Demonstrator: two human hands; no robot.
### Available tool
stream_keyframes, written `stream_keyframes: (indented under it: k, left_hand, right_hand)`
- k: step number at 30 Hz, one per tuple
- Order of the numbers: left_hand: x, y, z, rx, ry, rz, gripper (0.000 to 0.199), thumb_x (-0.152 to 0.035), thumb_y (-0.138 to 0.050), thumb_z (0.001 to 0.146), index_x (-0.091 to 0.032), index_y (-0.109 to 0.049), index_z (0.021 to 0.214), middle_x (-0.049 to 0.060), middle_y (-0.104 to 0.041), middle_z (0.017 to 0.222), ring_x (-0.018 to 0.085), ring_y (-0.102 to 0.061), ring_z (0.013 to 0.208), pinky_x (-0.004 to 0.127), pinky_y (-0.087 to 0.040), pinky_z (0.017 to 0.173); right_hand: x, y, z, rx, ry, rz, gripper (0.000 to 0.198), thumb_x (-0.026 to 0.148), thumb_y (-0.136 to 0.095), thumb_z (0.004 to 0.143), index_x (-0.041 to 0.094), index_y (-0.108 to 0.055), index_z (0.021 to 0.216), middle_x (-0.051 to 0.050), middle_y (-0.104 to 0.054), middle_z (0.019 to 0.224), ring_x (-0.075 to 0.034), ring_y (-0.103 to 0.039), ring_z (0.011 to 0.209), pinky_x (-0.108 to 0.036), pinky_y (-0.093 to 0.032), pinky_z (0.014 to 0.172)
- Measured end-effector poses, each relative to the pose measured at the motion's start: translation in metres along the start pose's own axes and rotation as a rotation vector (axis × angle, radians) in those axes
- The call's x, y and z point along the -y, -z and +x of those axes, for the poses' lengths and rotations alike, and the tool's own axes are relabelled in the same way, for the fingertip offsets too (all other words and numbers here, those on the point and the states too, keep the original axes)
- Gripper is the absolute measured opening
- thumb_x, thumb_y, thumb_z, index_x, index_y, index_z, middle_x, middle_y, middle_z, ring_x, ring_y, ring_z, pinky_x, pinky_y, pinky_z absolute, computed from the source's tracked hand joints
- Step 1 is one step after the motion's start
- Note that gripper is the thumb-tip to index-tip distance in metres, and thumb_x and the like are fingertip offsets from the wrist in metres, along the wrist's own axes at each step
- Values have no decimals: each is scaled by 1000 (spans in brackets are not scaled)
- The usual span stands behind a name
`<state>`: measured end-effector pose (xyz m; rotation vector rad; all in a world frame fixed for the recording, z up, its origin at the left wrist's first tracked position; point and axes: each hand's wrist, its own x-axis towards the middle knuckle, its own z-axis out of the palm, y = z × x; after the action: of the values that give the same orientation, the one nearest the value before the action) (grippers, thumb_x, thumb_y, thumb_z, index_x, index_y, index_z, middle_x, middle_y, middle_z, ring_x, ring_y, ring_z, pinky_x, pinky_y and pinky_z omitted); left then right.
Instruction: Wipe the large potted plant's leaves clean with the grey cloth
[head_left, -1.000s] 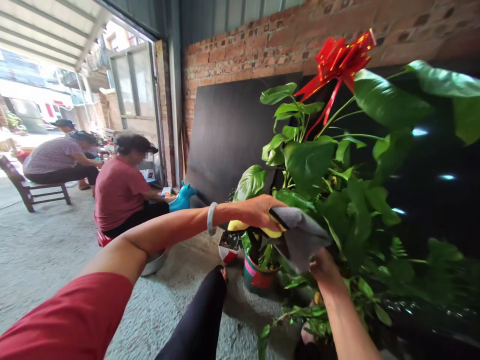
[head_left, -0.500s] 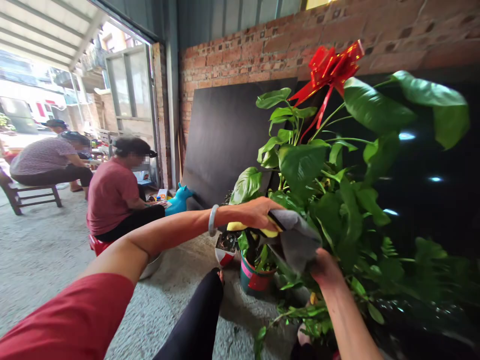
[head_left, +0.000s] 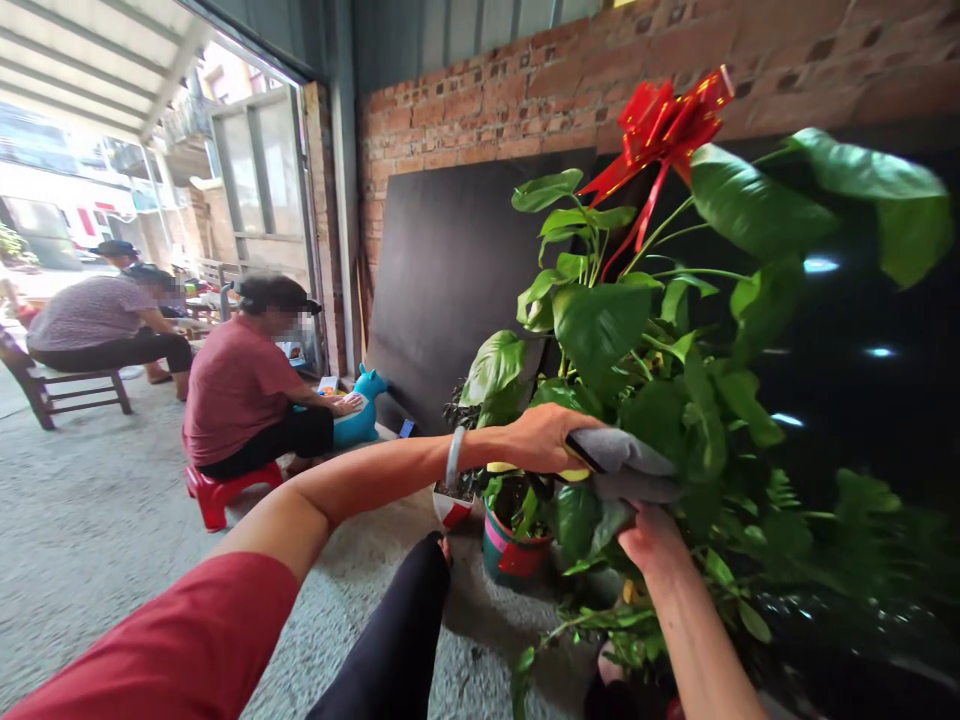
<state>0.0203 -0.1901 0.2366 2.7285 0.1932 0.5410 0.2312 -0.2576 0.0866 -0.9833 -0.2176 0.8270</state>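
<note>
No brand, label or legible writing appears on any item in view.

The left hand (head_left: 551, 437) reaches across from the left, its fingers curled and pinching a grey cloth (head_left: 626, 463) of soft, folded fabric with a yellow layer showing at its underside. A pale, smooth bangle (head_left: 454, 457) rings the left wrist. The cloth rests against the foliage of a large potted plant (head_left: 660, 390), which has broad, glossy, heart-shaped green leaves on thin stalks. The right hand (head_left: 654, 540) sits just below the cloth, raised into the leaves from underneath; its fingers are hidden by cloth and leaf, so their state cannot be told. A shiny red ribbon bow (head_left: 667, 115) with gold edging sits at the top of the plant.

2 small pots stand on the rough concrete floor (head_left: 112, 530) beneath the left forearm: 1 white and red (head_left: 452, 508), 1 green and red (head_left: 514, 550). A dark, flat board (head_left: 450, 270) leans on a red brick wall (head_left: 510, 100). A person in a red shirt (head_left: 236, 385) sits on a low red plastic stool (head_left: 217, 492) beside a blue toy animal (head_left: 361, 412).
</note>
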Motion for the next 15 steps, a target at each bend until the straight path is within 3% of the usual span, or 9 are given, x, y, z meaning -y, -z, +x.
stream_keyframes:
  k: [2, 5, 7, 8, 10, 12, 15]
  left_hand:
    - [-11, 18, -4, -119, -18, -40, 51, -23, -72, 81, -21, -66, 132, 2, -75, 120, 21, -69, 110, 29, -53, 96]
    - [-23, 35, 13, -403, -54, 62, 56, -20, -67, 84, -21, -60, 140, 5, -68, 136, 21, -63, 124, 30, -48, 108]
    - [-21, 25, 33, -525, -74, 168, 59, -18, -60, 87, -22, -55, 146, 6, -61, 146, 21, -55, 135, 29, -42, 115]
    - [-18, 15, 42, -519, -84, 208, 61, -17, -59, 87, -20, -54, 147, 7, -59, 149, 21, -53, 137, 29, -41, 116]
    - [-10, -13, 53, -374, -96, 244, 62, -17, -61, 84, -17, -56, 146, 10, -62, 144, 24, -56, 134, 31, -45, 112]
    - [-2, -39, 53, -117, -108, 225, 57, -21, -65, 81, -19, -62, 138, 11, -68, 134, 27, -63, 124, 33, -51, 103]
    - [3, -53, 34, 168, -77, 118, 47, -27, -67, 80, -24, -70, 127, 6, -74, 122, 27, -69, 112, 32, -54, 90]
  right_hand:
    - [-1, 2, -2, -6, -31, 6, 16, 11, -64, 73, 23, -67, 83, 1, -74, 80, -22, -71, 89, -36, -61, 85]
    - [-5, 0, -3, -5, -96, 15, 13, 13, -62, 73, 22, -67, 82, -3, -73, 77, -24, -72, 88, -40, -62, 83]
    - [-10, -2, -3, 1, -114, 22, 13, 14, -63, 73, 21, -68, 84, -4, -74, 80, -24, -72, 88, -41, -63, 83]
    - [-12, -2, -3, 9, -117, 24, 13, 15, -63, 73, 20, -68, 84, -5, -74, 82, -24, -72, 89, -41, -63, 83]
    - [-14, 2, -3, 27, -112, 26, 12, 16, -64, 75, 21, -68, 85, -4, -74, 84, -24, -71, 91, -41, -62, 84]
    - [-12, 12, -2, 24, -85, 26, 8, 20, -63, 82, 21, -69, 88, -4, -73, 87, -22, -70, 91, -41, -60, 84]
    - [-8, 34, 0, -17, -7, 18, 18, 36, -60, 95, 20, -67, 94, -4, -71, 92, -18, -68, 89, -39, -58, 83]
